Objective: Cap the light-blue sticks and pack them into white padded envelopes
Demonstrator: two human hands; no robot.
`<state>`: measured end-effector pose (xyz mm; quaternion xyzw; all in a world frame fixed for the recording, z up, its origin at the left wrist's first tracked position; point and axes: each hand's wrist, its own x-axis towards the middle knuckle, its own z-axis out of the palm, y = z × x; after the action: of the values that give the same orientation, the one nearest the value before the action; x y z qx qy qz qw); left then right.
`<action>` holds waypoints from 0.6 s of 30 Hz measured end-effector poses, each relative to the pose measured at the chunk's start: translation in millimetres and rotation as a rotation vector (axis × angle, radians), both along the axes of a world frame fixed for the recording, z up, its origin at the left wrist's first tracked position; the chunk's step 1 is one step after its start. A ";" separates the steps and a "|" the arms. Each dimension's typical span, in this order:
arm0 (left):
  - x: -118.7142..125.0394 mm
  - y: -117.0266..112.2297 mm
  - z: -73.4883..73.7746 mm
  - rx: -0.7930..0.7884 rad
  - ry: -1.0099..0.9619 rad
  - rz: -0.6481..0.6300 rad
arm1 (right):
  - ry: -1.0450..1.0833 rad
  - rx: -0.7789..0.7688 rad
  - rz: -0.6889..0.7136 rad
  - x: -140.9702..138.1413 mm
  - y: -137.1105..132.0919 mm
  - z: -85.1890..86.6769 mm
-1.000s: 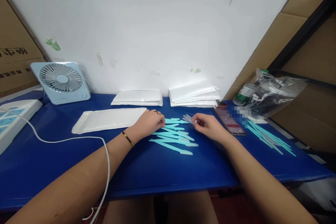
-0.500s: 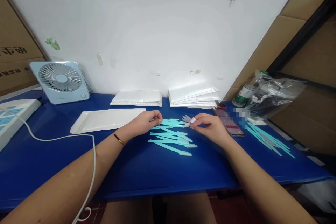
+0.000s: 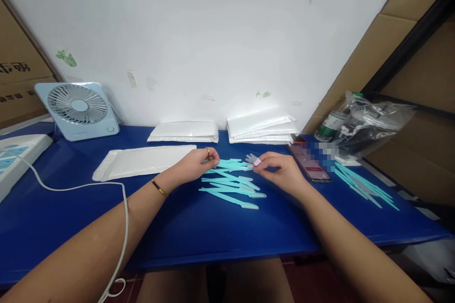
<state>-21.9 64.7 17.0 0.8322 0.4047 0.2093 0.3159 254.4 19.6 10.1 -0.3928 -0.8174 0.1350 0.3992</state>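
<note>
Turquoise slim tools [image 3: 227,198] lie loosely spread on a blue table [image 3: 227,236], the left hand [image 3: 199,164] seeming to pinch one by its handle end, the right hand [image 3: 282,173] gripping a small fan of translucent pieces [image 3: 250,158]. Work looks partway: many tools lie between the hands, and whether the separate bunch [image 3: 366,184] beyond the phone [image 3: 313,170] is finished or waiting, I cannot tell.

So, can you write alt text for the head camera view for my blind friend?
A person's left hand is at one end of turquoise sticks spread on a blue table; the right hand holds a pale piece by the opposite end. White packets lie behind; a fan stands far left, a phone and bottle right.
</note>
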 end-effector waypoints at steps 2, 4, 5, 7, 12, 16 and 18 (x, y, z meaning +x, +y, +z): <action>5.9 -3.8 -0.7 0.016 0.004 0.004 | 0.000 -0.017 0.011 -5.4 -1.7 -0.2; 11.6 -8.0 -1.3 0.020 0.012 0.006 | -0.006 -0.048 0.027 -7.8 -3.5 1.0; 13.8 -9.8 -1.5 0.023 0.029 -0.005 | -0.017 -0.072 0.044 -6.9 -4.0 2.1; 16.4 -11.8 -1.9 0.072 0.091 -0.029 | -0.054 -0.123 0.078 -0.1 -2.9 4.6; 16.1 -8.5 -5.9 0.370 0.309 0.008 | -0.167 -0.082 -0.138 29.8 14.3 1.3; 14.2 -5.4 -8.8 0.491 0.435 -0.038 | -0.336 -0.106 -0.205 37.8 29.1 -11.9; 13.2 -5.4 -8.4 0.532 0.464 -0.061 | -0.404 -0.104 -0.202 36.6 31.0 -15.0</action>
<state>-8.7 59.3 8.6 0.9225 0.3720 0.1032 -0.0061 291.0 50.6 -4.9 -0.5117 -0.8292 0.0552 0.2181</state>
